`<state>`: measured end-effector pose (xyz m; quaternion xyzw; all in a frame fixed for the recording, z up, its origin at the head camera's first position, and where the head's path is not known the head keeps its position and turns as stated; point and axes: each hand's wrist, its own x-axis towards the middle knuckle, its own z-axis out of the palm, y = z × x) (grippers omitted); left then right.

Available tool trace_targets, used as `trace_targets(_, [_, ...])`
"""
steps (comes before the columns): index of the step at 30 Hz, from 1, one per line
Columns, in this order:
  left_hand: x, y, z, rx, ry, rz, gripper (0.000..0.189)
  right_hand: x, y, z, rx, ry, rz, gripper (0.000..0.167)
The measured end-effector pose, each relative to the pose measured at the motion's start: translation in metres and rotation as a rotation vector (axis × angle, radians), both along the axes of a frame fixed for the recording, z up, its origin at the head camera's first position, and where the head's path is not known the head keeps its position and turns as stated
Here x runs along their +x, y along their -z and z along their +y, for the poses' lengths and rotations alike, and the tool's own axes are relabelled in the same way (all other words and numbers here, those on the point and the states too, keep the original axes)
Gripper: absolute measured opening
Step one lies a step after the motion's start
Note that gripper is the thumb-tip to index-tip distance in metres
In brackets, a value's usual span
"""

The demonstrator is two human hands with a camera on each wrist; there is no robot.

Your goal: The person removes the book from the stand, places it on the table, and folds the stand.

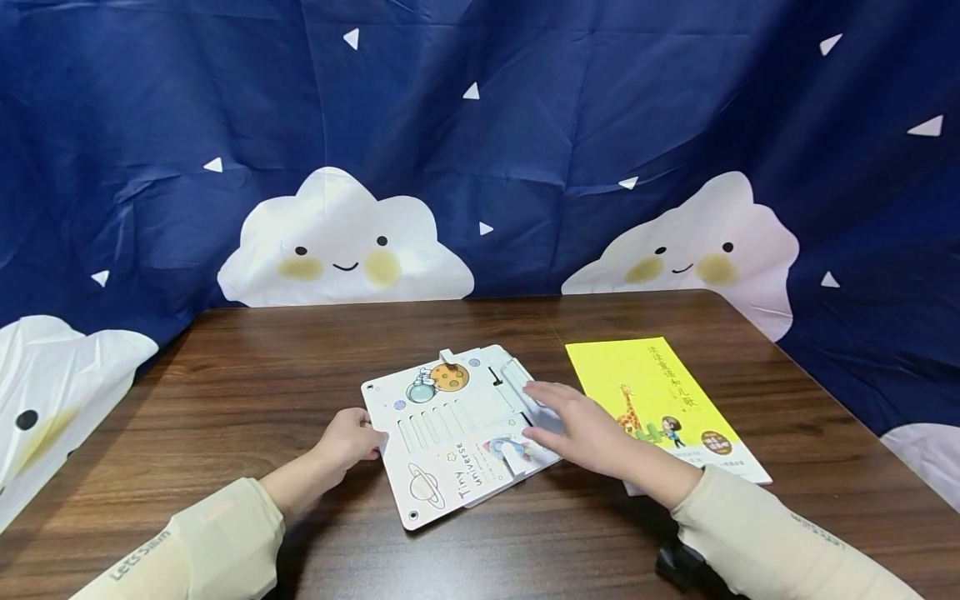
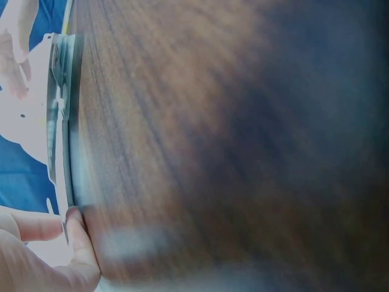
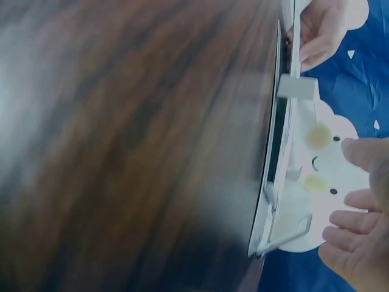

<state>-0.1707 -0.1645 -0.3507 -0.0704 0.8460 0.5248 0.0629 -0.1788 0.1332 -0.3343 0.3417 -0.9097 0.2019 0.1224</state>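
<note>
A white book stand, printed with planets, an astronaut and "Tiny universe", lies folded and slanted on the table. My left hand pinches its left edge; in the left wrist view the thumb and a finger are on opposite faces of the thin panel. Over the right end, my right hand has its fingers extended. The right wrist view shows that hand with fingers spread and nothing held, beside the stand's wire prop. Small white page clips sit along the stand's long edges.
A yellow picture book with a giraffe and a child on its cover lies right of the stand, partly behind my right forearm. A small black object is near the right sleeve. Behind the wooden table hangs a blue cloud-patterned curtain.
</note>
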Motion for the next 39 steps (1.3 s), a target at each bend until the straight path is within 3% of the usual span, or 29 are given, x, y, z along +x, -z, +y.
trace_targets(6, [0.000,0.001,0.000,-0.001,-0.001,-0.004,0.015,-0.009,0.004,0.006,0.041,0.082,-0.076,0.052])
trace_targets(15, [-0.001,0.002,0.000,0.005,0.001,0.008,0.013,-0.019,0.013,0.012,0.011,0.148,-0.223,0.034])
trace_targets(39, [-0.011,-0.002,0.001,-0.052,0.017,-0.003,0.012,-0.018,0.014,0.015,-0.032,0.163,-0.189,0.017])
